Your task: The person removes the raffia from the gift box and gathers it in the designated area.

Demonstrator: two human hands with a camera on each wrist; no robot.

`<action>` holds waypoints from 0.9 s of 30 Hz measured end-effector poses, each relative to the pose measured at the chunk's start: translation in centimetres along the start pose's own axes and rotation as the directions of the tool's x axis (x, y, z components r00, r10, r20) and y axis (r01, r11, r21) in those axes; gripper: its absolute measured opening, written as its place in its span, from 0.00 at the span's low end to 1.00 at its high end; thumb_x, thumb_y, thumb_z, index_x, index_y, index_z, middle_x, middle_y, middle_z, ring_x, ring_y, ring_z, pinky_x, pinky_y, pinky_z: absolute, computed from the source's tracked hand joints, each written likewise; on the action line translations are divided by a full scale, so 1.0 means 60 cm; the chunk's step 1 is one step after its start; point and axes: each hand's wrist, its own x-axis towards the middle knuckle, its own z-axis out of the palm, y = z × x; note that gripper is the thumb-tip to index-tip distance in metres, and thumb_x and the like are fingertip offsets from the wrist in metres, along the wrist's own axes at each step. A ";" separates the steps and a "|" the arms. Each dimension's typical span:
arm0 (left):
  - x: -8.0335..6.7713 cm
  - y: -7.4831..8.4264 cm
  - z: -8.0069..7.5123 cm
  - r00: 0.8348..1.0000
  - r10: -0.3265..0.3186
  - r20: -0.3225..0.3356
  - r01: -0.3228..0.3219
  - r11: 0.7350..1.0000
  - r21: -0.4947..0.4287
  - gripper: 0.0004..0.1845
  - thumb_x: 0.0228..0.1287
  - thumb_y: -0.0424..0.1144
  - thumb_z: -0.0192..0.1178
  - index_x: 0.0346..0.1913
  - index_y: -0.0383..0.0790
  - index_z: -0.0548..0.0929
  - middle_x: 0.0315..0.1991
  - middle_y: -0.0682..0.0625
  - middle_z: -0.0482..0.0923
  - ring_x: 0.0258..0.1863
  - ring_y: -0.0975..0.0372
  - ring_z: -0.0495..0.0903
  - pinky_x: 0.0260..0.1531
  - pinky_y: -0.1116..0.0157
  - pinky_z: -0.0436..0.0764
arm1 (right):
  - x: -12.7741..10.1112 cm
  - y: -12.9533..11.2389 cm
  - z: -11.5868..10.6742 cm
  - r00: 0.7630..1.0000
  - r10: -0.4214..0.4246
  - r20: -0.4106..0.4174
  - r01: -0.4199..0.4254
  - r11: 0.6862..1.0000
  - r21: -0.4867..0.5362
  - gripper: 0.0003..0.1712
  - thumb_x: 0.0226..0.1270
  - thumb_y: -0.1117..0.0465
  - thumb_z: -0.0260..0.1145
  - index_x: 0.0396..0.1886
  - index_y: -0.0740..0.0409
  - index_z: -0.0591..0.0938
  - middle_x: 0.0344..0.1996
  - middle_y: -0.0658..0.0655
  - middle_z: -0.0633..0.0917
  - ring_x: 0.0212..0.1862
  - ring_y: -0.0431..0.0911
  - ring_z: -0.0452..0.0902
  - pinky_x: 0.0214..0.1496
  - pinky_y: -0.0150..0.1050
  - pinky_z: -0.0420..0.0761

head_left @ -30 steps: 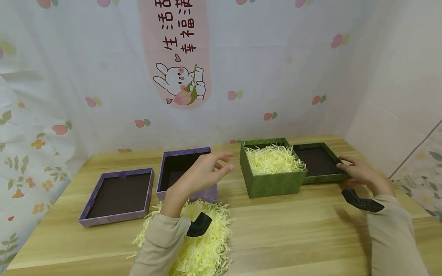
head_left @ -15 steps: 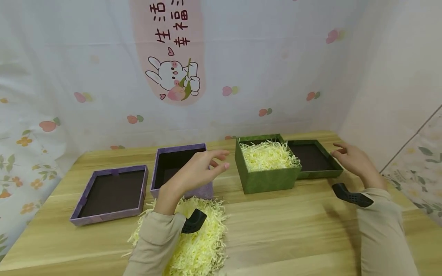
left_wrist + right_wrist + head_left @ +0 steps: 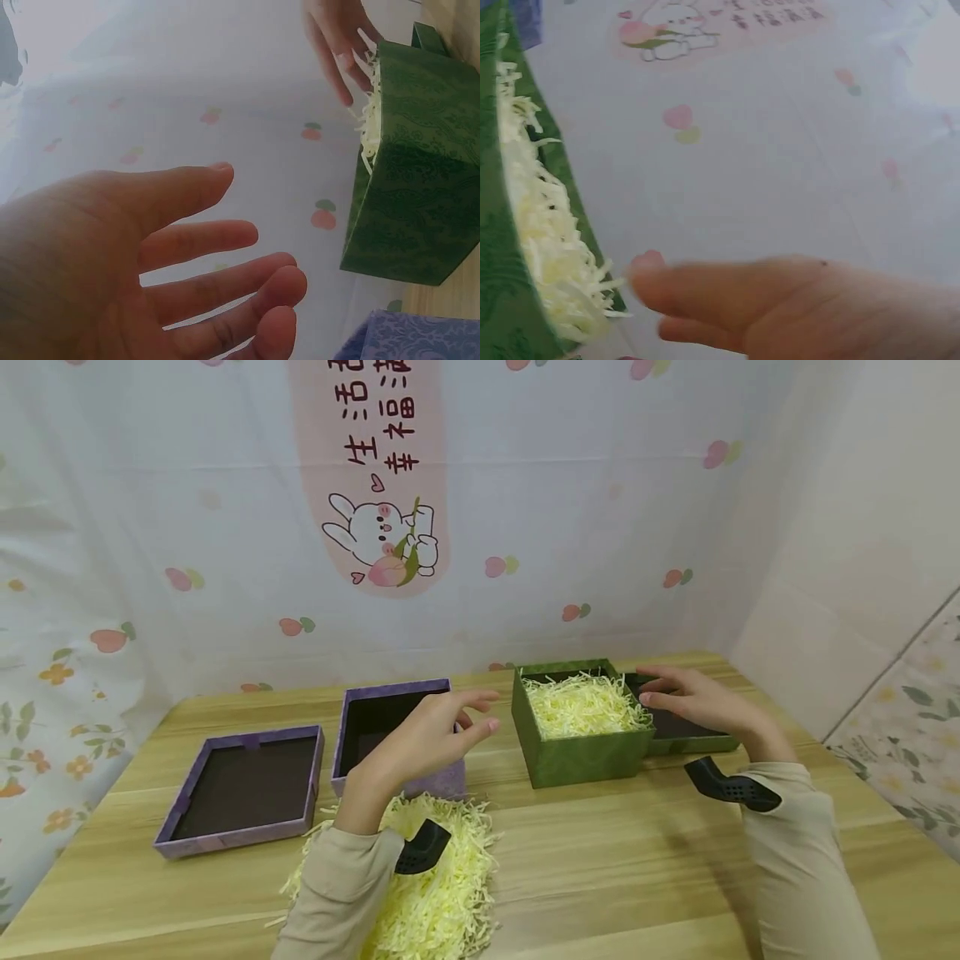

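Head view, left hand: left hand hovers with fingers spread and relaxed, holding nothing, over the purple box, above the loose shredded paper; the purple lid lies to its left.
Head view, right hand: right hand has fingers straight, over the green lid, fingertips near the green box filled with shreds.
Left wrist view: left hand fingers splayed, empty; green box ahead, right hand at its rim.
Right wrist view: right hand blurred, fingers extended beside the green box; contact cannot be told.
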 end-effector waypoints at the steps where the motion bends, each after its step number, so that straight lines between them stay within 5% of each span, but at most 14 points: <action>1: 0.000 0.001 0.000 1.000 0.001 -0.001 -0.001 1.000 -0.003 0.22 0.69 0.44 0.53 0.64 0.42 0.71 0.53 0.52 0.76 0.41 0.62 0.78 0.36 0.64 0.78 | -0.002 0.003 -0.002 0.999 0.002 0.034 -0.003 1.000 0.030 0.37 0.72 0.54 0.54 0.72 0.64 0.52 0.60 0.73 0.67 0.58 0.64 0.67 0.52 0.57 0.71; 9: 0.002 0.005 0.001 1.000 0.025 -0.014 -0.025 1.000 0.000 0.22 0.70 0.44 0.53 0.63 0.42 0.72 0.58 0.52 0.73 0.45 0.61 0.77 0.39 0.62 0.77 | -0.005 0.018 -0.008 0.978 0.013 0.206 -0.044 0.988 0.147 0.48 0.64 0.55 0.64 0.74 0.56 0.46 0.66 0.72 0.58 0.64 0.67 0.57 0.56 0.57 0.69; 15: 0.009 0.031 -0.024 0.994 0.046 0.102 -0.056 0.995 0.088 0.22 0.70 0.45 0.51 0.64 0.42 0.71 0.59 0.50 0.72 0.51 0.59 0.75 0.44 0.61 0.76 | -0.009 0.013 0.001 0.977 0.037 0.210 -0.061 0.992 0.107 0.50 0.62 0.53 0.66 0.74 0.58 0.47 0.64 0.73 0.60 0.64 0.67 0.57 0.55 0.58 0.69; 21: 0.017 0.084 -0.061 0.954 0.138 0.266 -0.150 0.988 0.025 0.23 0.70 0.45 0.51 0.64 0.41 0.70 0.59 0.52 0.70 0.57 0.60 0.70 0.52 0.63 0.73 | -0.007 0.011 0.007 0.980 0.015 0.198 -0.032 0.996 0.082 0.48 0.63 0.52 0.65 0.74 0.59 0.48 0.63 0.74 0.62 0.63 0.66 0.58 0.55 0.57 0.69; 25: 0.048 0.101 -0.065 0.947 0.158 0.280 -0.207 0.966 0.154 0.23 0.70 0.43 0.51 0.63 0.35 0.70 0.60 0.47 0.70 0.60 0.57 0.67 0.58 0.62 0.66 | -0.009 0.011 0.006 0.984 0.029 0.174 -0.043 0.996 0.079 0.48 0.63 0.51 0.64 0.74 0.58 0.48 0.63 0.74 0.62 0.64 0.67 0.57 0.55 0.57 0.69; 27: 0.066 0.102 -0.059 0.948 0.144 0.284 -0.220 0.941 0.256 0.23 0.70 0.43 0.52 0.62 0.34 0.71 0.53 0.45 0.76 0.53 0.57 0.73 0.59 0.63 0.66 | -0.008 0.011 0.011 0.981 0.035 0.191 -0.058 0.992 0.116 0.48 0.64 0.51 0.63 0.74 0.59 0.46 0.63 0.75 0.60 0.64 0.67 0.56 0.55 0.57 0.70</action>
